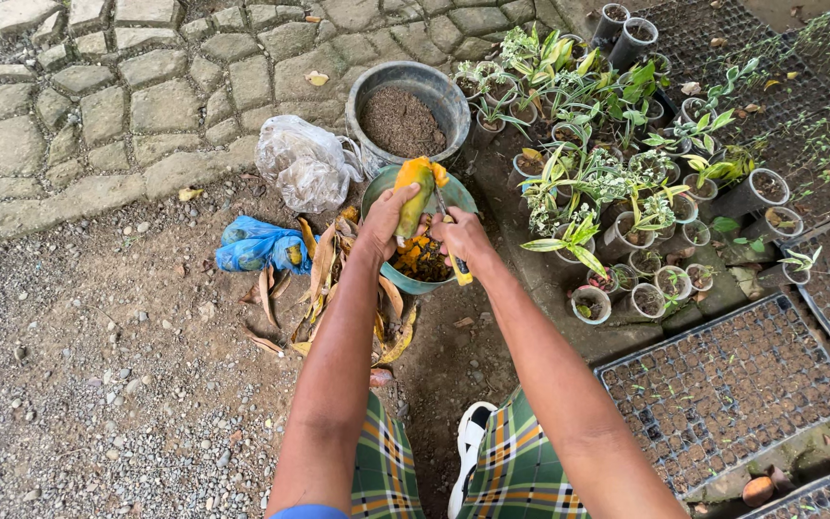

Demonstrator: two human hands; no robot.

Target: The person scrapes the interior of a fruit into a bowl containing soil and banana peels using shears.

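My left hand (385, 222) grips a long yellow and green fruit piece (417, 192) and holds it upright over a teal bowl (453, 197). Beside it, my right hand (464, 234) is closed on a knife with a yellow handle (458, 270), its blade pointing up against the fruit. Orange-brown scraps (423, 258) lie inside the bowl under both hands.
A grey bucket of soil (402, 120) stands behind the bowl. A clear plastic bag (304, 163), a blue bag (259, 245) and dry leaves (324, 279) lie to the left. Several small potted plants (607, 173) and black seedling trays (727, 389) fill the right. Stone paving (127, 86) lies beyond.
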